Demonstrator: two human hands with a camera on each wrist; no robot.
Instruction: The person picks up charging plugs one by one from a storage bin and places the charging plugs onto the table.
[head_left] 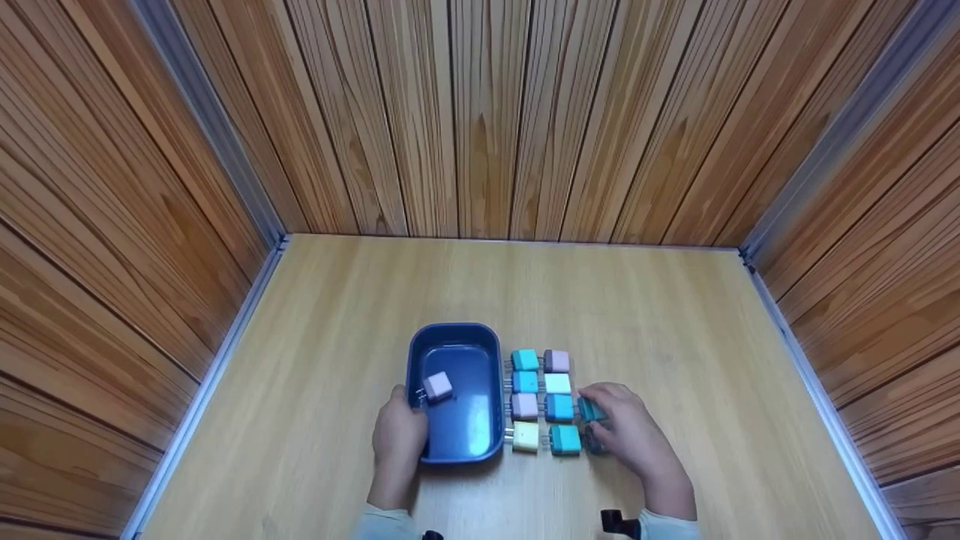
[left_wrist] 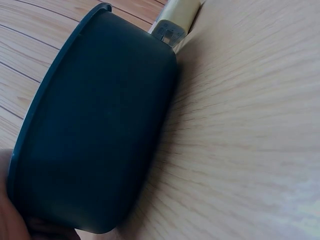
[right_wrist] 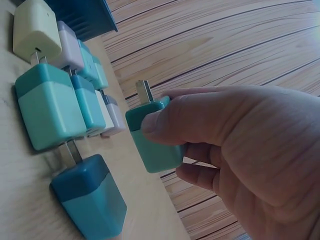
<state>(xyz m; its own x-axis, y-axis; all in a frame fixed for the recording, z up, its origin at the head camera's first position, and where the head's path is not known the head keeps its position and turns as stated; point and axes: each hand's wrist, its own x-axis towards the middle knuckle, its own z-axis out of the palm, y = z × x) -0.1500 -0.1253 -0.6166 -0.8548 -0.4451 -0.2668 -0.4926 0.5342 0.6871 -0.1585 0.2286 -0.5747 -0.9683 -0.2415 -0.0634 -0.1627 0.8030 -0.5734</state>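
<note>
A dark blue plastic tray (head_left: pixel 471 447) rests on the wooden table, and my left hand (head_left: pixel 400 435) grips its left wall. Inside it lies a lilac charger plug (head_left: pixel 437 386), prongs toward the left wall. My right hand (head_left: pixel 630 431) pinches a teal charger plug (right_wrist: pixel 155 145) between thumb and fingers, prongs outward. The right wrist view shows this plug held apart from the others. Below it a blue charger plug (right_wrist: pixel 90 195) sits on the table, mostly covered by my right hand in the head view.
Right of the tray stand two columns of charger plugs, among them a cream one (head_left: pixel 526 436), a lilac one (head_left: pixel 556 361), a white one (head_left: pixel 557 383) and a teal one (head_left: pixel 565 439). Wood-panelled walls (head_left: pixel 487 120) enclose the table at the back and both sides.
</note>
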